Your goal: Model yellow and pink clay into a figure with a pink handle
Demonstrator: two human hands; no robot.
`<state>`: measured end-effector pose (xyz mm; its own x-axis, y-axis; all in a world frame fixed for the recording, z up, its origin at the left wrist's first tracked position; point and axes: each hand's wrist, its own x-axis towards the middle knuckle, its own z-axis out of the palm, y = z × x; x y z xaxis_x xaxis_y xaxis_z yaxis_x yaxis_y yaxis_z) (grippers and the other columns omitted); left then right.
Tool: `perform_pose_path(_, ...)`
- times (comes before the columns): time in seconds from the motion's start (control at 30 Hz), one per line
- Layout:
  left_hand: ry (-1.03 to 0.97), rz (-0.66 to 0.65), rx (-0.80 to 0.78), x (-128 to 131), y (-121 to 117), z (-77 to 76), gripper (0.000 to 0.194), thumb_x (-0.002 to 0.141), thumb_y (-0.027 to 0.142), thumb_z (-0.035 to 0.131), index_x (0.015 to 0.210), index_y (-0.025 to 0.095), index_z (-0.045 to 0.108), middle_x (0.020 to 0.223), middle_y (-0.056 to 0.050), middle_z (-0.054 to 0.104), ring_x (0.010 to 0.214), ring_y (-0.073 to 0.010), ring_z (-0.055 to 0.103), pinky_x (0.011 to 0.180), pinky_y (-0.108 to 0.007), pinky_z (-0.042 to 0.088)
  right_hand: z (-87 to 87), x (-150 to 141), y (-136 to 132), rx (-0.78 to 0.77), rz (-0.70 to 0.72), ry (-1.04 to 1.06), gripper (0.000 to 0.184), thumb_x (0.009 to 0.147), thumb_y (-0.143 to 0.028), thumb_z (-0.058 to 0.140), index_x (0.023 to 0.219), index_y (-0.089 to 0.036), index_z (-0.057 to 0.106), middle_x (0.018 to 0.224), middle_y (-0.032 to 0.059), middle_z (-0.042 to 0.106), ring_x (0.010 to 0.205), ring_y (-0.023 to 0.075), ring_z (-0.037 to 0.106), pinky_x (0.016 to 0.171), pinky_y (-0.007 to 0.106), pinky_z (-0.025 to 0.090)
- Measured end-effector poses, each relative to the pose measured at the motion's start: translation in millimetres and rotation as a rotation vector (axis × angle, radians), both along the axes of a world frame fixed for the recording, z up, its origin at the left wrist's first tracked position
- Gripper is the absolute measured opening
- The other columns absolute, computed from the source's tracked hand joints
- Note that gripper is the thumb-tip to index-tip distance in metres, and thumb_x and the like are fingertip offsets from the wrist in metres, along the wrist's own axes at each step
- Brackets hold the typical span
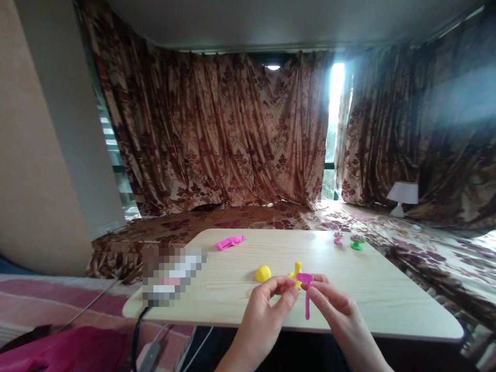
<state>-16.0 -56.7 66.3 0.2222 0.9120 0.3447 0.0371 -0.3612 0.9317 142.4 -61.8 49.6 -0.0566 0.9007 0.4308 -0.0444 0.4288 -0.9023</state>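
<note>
A yellow modelling-clay piece with short, stubby arms rises at the fingertips of my left hand. My left thumb and forefinger are pinched at its lower part, which they partly hide. In front of it, a thin pink clay strip bends over at the top and hangs straight down. The thumb and fingers of my right hand pinch this strip near its bend. Strip and yellow piece overlap in view; whether they touch I cannot tell. Left of them, a rounded yellow clay lump sits on the pale wooden table.
A larger pink clay piece lies at the table's far left. Two small dotted ornaments, one pink and one green, stand at the far right. A blurred-out object with a black cable occupies the left side.
</note>
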Motion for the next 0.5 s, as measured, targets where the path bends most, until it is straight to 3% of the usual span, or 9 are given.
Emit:
perform_pose_path(0.17,-0.042,-0.056,-0.045,9.0,-4.3,-14.0,0.021,0.085,0.030,0.059,0.087,0.017,0.075,0.076,-0.003,0.070,0.079,-0.0183,0.061,0.077,-0.027,0.045,-5.3,-4.4,3.1,-0.026,-0.013,0.012,0.019,0.082,-0.035,0.062,0.088,-0.024,0.075,0.102,0.0033,0.064,0.105,0.0210,0.056,0.094,0.027,0.043)
perform_pose_path(0.3,-0.108,-0.022,-0.094,12.5,-1.5,-20.2,0.020,0.083,0.030,0.062,0.091,0.017,0.076,0.078,-0.004,0.072,0.078,-0.0174,0.060,0.074,-0.025,0.045,-10.3,-2.7,2.9,-0.053,-0.037,0.009,0.022,0.084,-0.036,0.059,0.095,-0.022,0.072,0.103,0.0041,0.068,0.107,0.0214,0.058,0.097,0.030,0.043)
perform_pose_path(0.5,-0.220,0.116,-0.193,13.1,4.8,-31.5,0.020,0.075,0.031,0.069,0.086,0.015,0.076,0.078,-0.006,0.075,0.078,-0.0185,0.064,0.074,-0.025,0.047,-30.7,-9.6,1.2,-0.043,-0.044,-0.022,0.019,0.080,-0.035,0.064,0.091,-0.019,0.060,0.085,0.0042,0.068,0.080,0.0188,0.066,0.072,0.030,0.054)
